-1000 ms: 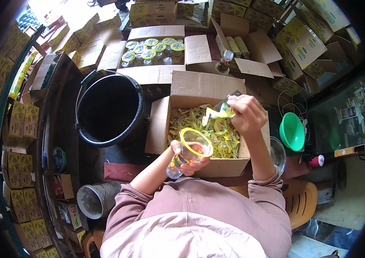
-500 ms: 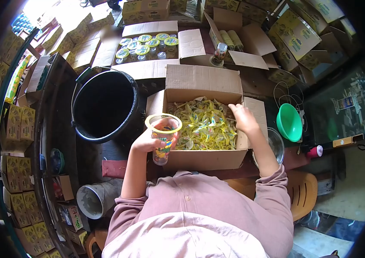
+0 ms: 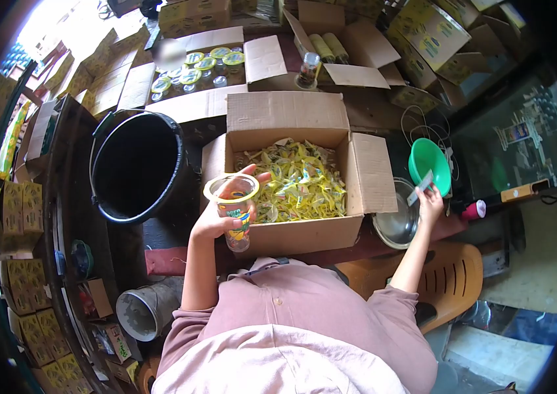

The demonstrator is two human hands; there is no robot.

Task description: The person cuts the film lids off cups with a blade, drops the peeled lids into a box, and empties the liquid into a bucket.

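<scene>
In front of you, the largest container is the open cardboard box (image 3: 301,238), flaps out, with a heap of yellow packets (image 3: 301,180) inside. To its left stands your black bucket (image 3: 172,167), mouth up, its interior too dark to read. Beyond, another open carton (image 3: 209,104) holds yellow-lidded jars (image 3: 205,64); to that carton's right, a flapped carton (image 3: 357,76) has two pale cylinders (image 3: 335,48) in it. A grey bucket (image 3: 135,314) lies tipped beside you on the left. On the right, a green bowl (image 3: 428,164) sits just beyond a round clear bowl (image 3: 393,226); you can't tell what either holds.

Your left hand (image 3: 216,220) is wrapped around a clear printed cup (image 3: 234,226), over the box's near-left corner. Its yellow-rimmed mouth points up and away from you, its narrower base down toward your chest; the long axis leans slightly, base to the right. Whether anything is inside is unclear. Your right hand (image 3: 429,202) pinches a small pale flat strip (image 3: 421,187) between fingertips, near the two bowls, its long axis slanting from far right to near left.
</scene>
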